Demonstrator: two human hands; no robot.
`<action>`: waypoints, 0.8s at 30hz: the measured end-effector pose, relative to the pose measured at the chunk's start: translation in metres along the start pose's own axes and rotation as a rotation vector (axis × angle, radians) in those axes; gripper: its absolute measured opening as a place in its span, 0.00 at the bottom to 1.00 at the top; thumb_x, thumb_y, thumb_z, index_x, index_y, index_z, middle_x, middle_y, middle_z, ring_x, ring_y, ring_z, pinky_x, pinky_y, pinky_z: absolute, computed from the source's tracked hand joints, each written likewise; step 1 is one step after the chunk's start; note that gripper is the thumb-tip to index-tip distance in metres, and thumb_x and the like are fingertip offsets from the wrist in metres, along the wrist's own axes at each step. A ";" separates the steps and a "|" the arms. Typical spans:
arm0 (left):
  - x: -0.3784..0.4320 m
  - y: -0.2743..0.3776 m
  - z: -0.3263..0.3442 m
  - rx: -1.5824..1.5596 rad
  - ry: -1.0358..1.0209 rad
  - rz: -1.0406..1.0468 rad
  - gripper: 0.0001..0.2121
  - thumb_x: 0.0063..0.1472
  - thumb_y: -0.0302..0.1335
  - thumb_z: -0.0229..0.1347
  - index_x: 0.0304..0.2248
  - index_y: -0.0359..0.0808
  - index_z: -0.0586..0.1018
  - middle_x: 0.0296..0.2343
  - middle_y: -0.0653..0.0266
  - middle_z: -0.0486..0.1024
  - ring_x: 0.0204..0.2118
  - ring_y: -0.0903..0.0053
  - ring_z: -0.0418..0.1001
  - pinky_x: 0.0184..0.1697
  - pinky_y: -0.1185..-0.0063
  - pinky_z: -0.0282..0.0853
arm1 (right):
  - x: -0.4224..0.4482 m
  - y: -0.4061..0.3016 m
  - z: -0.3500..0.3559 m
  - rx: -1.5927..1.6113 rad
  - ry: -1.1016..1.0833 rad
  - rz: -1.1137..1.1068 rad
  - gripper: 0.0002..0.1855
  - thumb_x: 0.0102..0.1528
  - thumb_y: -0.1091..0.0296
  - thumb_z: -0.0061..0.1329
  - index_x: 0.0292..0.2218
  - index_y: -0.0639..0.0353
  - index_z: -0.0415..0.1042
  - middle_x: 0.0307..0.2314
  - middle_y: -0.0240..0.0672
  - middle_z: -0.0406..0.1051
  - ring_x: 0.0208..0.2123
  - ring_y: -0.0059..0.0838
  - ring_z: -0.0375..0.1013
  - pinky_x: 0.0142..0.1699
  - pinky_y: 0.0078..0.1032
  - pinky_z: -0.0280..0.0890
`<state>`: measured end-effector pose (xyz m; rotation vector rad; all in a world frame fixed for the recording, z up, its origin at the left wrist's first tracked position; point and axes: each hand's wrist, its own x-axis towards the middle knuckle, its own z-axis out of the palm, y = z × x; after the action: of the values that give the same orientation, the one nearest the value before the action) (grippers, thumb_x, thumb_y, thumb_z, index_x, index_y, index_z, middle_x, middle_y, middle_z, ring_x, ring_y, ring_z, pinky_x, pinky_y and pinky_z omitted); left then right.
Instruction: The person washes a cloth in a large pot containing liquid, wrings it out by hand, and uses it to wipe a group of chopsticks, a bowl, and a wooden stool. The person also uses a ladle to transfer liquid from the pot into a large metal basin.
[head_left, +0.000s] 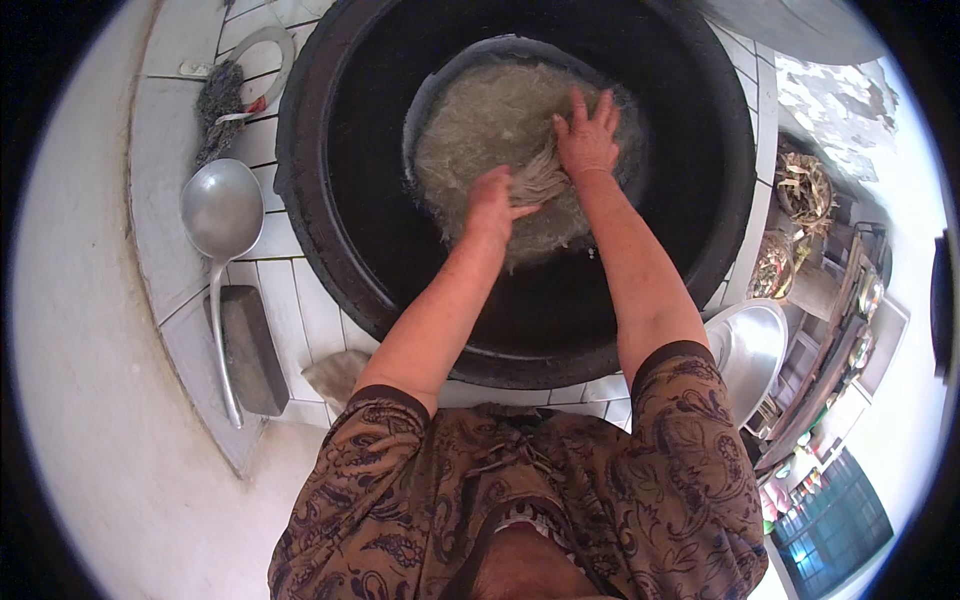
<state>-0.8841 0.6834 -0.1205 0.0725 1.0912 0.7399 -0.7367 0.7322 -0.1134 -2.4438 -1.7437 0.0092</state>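
A large black wok (360, 195) is set into a tiled stove top and holds cloudy, greyish water (480, 112). Between my hands a bundle of pale, stringy strands (541, 176) lies in the water; whether it is cloth or fibre I cannot tell. My left hand (491, 199) touches the bundle's left side, blurred, its fingers pointing right. At the bundle's upper right is my right hand (590, 139), palm down with its fingers spread. Whether either hand grips any strands is not clear.
On the white tiles (274, 289) at left lie a metal ladle (223, 210), a dark block (251, 345) and a dark scrubber (217, 109). A beige cloth (337, 375) is by the wok's near rim. A metal basin (750, 360) and baskets (806, 187) stand at right.
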 end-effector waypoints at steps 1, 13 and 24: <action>0.000 0.004 -0.002 -0.038 0.111 -0.024 0.26 0.58 0.39 0.41 0.50 0.29 0.56 0.46 0.46 0.58 0.47 0.55 0.61 0.43 0.56 0.62 | 0.000 0.009 -0.001 -0.067 0.054 0.006 0.24 0.50 0.48 0.39 0.47 0.47 0.61 0.50 0.45 0.49 0.49 0.49 0.55 0.46 0.43 0.58; -0.030 0.030 0.004 -0.191 0.032 0.091 0.21 0.54 0.44 0.47 0.43 0.38 0.68 0.37 0.61 0.68 0.37 0.73 0.66 0.38 0.75 0.64 | -0.086 -0.081 -0.039 1.225 -0.317 0.239 0.13 0.50 0.62 0.44 0.26 0.65 0.68 0.20 0.42 0.70 0.25 0.41 0.68 0.33 0.29 0.61; -0.005 0.004 0.007 -0.052 0.210 0.002 0.19 0.51 0.27 0.46 0.44 0.29 0.63 0.37 0.58 0.66 0.32 0.67 0.67 0.33 0.66 0.67 | -0.003 0.015 -0.006 -0.012 -0.138 0.159 0.28 0.51 0.44 0.36 0.48 0.51 0.58 0.50 0.48 0.50 0.54 0.47 0.44 0.49 0.50 0.50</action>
<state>-0.8814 0.6863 -0.1116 -0.0499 1.2705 0.7902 -0.7230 0.7235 -0.1091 -2.6410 -1.5982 0.1883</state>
